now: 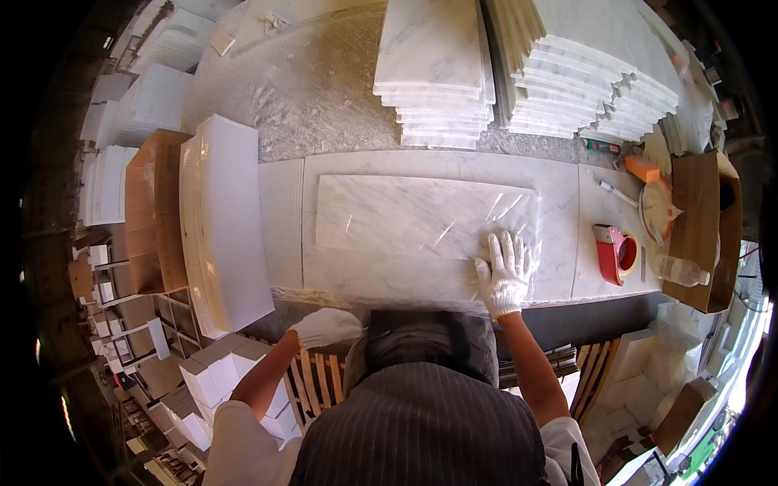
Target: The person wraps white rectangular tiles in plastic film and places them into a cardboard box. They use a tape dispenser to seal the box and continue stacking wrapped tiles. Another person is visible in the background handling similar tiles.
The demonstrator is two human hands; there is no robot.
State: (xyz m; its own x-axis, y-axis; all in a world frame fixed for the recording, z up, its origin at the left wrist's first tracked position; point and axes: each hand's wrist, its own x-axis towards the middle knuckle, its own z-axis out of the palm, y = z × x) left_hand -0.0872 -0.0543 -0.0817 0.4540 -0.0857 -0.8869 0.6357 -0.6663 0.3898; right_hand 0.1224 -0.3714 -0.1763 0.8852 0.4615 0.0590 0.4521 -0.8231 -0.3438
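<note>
Right hand [505,275] gloved, fingers spread, at near right corner of marble tile [389,215], flat on table [279,227]. Left hand [327,328] gloved, off the table's near edge. Red tape dispenser [608,261] to right of tile; orange block [642,168] farther back. Marble slabs [433,49] stacked at far side.

A slab [397,215] lies on the desk [281,231], stacked slabs [431,49] behind it, tape dispenser [607,254] right, apparently stacked sheets [229,223] left.
</note>
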